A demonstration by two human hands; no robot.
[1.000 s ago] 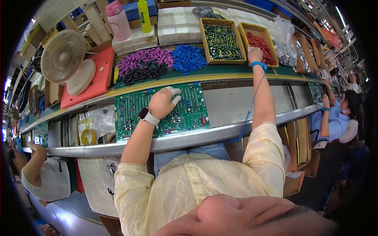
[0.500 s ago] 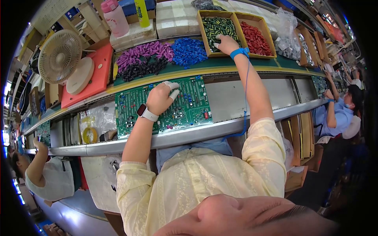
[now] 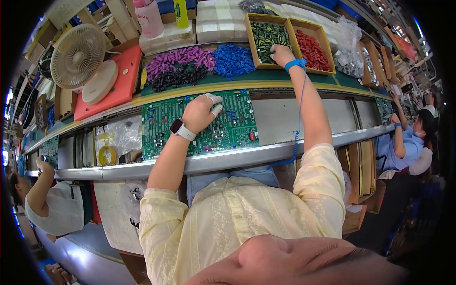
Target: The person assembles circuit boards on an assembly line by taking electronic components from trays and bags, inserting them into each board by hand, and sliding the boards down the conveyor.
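A green circuit board point(image 3: 232, 128) dotted with small components lies on the rail in front of me. My left hand point(image 3: 202, 113), with white finger covers and a watch on the wrist, is over its upper middle; thumb and forefinger are apart, and the other fingers curl out of sight. A small purple part point(image 3: 207, 148) is near the board's lower edge. My right hand point(image 3: 283, 55), wearing a blue wrist strap point(image 3: 295, 64), reaches into a yellow-edged box point(image 3: 250, 40) of dark green cylindrical components point(image 3: 268, 33). Its fingertips are closed down among them, and what they grip is hidden.
Purple parts point(image 3: 190, 56), black parts point(image 3: 175, 78) and blue parts point(image 3: 232, 61) lie heaped behind the board. Red parts point(image 3: 311, 50) fill the adjoining box. A fan point(image 3: 78, 57) stands left. The strap's coiled blue cord point(image 3: 296, 142) crosses the metal rail. Co-workers sit at both sides.
My right hand has drawn slightly nearer in the green-component box, its fingers more closed. My left hand stays over the board's upper middle. The whole view has shifted a little.
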